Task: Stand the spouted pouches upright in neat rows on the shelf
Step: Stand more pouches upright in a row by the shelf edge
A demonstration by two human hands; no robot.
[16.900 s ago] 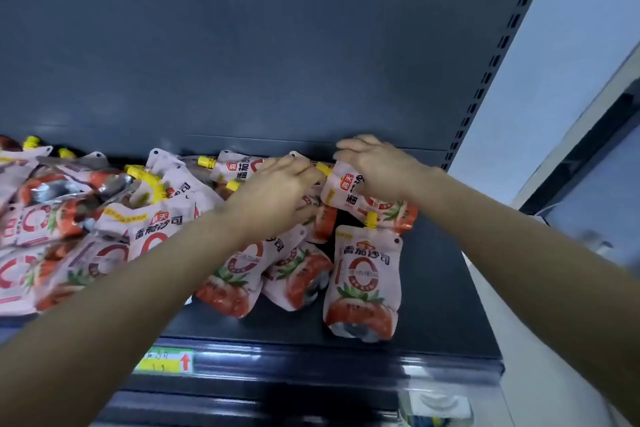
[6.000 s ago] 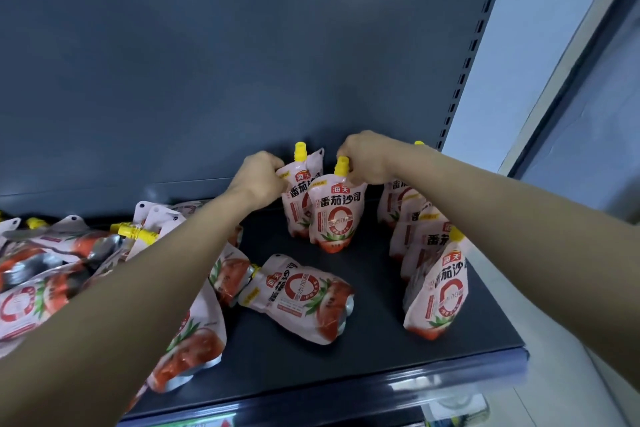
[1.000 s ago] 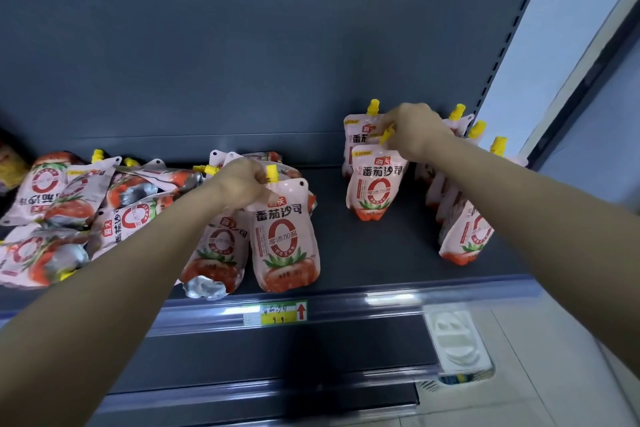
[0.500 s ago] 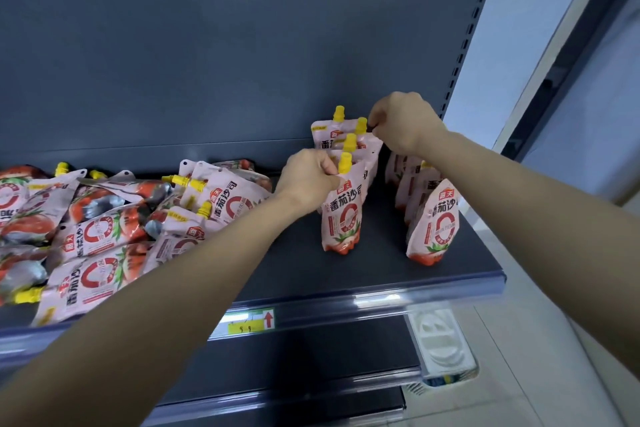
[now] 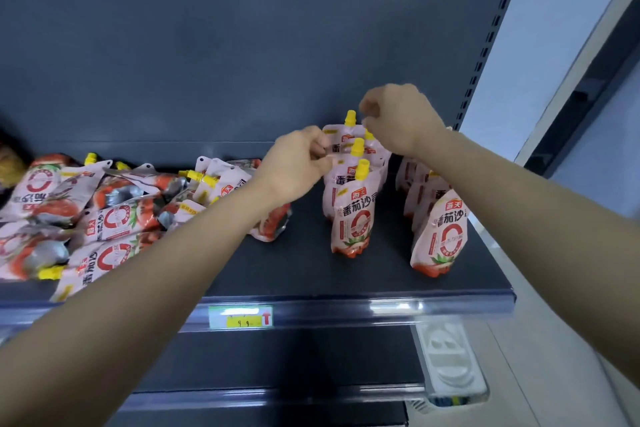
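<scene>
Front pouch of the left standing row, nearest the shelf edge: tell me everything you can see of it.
The front pouch is a glossy pale-pink film bag with a yellow screw cap on its top spout, a red brand patch, dark characters, a red ring and a tomato picture at its base. It stands upright, looking full, on the dark shelf, facing the camera. The pouch behind seems tight against its back. The left hand is close at its upper left, with no clear contact.

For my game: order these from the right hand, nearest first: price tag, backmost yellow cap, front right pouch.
1. Backmost yellow cap, just left of the right hand.
2. Front right pouch, standing nearer the shelf front.
3. Price tag, on the shelf edge, lower left.
</scene>
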